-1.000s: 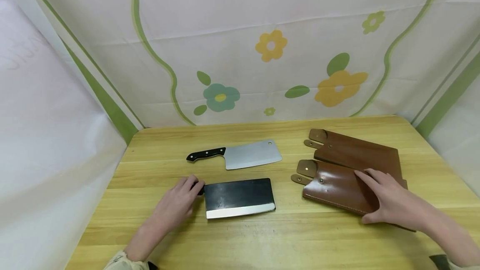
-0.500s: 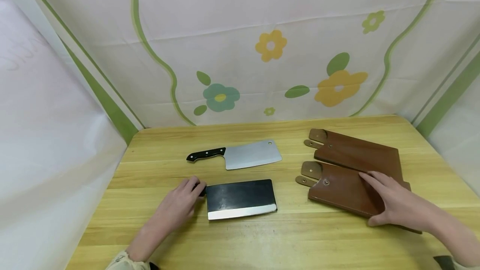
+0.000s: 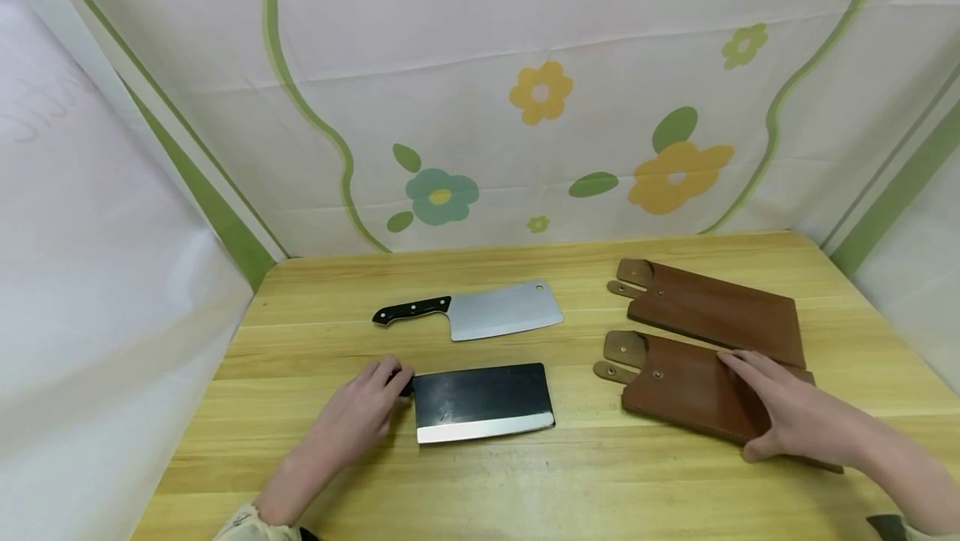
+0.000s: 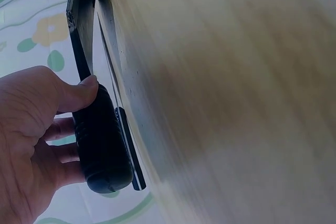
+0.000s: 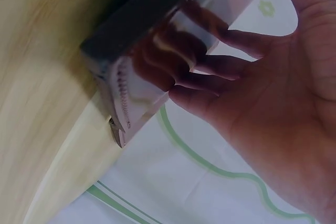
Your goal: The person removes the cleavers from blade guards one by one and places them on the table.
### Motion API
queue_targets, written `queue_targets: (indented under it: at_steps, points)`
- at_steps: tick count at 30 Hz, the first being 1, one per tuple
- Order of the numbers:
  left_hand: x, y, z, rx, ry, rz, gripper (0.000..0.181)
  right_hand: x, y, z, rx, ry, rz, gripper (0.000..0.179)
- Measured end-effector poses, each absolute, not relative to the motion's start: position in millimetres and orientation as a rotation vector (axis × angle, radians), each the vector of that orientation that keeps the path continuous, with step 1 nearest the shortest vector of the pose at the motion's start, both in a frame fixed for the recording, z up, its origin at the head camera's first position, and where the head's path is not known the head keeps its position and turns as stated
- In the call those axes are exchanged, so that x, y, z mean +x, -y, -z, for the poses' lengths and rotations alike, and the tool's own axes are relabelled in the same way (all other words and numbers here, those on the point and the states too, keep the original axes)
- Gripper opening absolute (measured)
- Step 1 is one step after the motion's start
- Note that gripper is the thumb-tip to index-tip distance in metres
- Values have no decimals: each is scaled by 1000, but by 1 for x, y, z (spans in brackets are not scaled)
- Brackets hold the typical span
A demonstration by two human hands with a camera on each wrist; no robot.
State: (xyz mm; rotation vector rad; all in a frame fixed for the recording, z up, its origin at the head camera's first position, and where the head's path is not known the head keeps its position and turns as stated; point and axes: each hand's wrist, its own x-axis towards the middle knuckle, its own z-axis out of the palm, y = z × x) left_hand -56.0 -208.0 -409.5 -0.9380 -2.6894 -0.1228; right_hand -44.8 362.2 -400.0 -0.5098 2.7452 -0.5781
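Observation:
My left hand (image 3: 360, 408) holds the black handle (image 4: 102, 140) of a cleaver with a broad dark blade and bright edge (image 3: 483, 403). In the left wrist view, the thumb lies on one side of that handle and the fingers reach behind it. A second cleaver (image 3: 504, 310), silver with a riveted black handle, lies behind it. My right hand (image 3: 806, 416) spans a brown leather knife sheath (image 3: 686, 378), fingers over its top and thumb at its near edge. Its stitched end (image 5: 126, 93) shows in the right wrist view. Another brown sheath (image 3: 720, 308) lies just behind.
Everything sits on a light wood-grain table (image 3: 525, 491). A white flowered cloth (image 3: 480, 107) hangs along the back edge, and pale cloth panels stand at both sides. Each sheath has a strap with a snap at its left end.
The near sheath has shifted slightly right and toward me with my right hand, and its glare has gone. The dark cleaver has edged slightly right and nearer with my left hand.

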Motion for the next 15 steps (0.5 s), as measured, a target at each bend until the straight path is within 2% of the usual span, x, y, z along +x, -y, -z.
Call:
queue_targets:
  at_steps: [15]
  points:
    - [-56, 206, 410, -862, 2800, 158, 32, -45, -366, 410, -545, -2706, 634, 128]
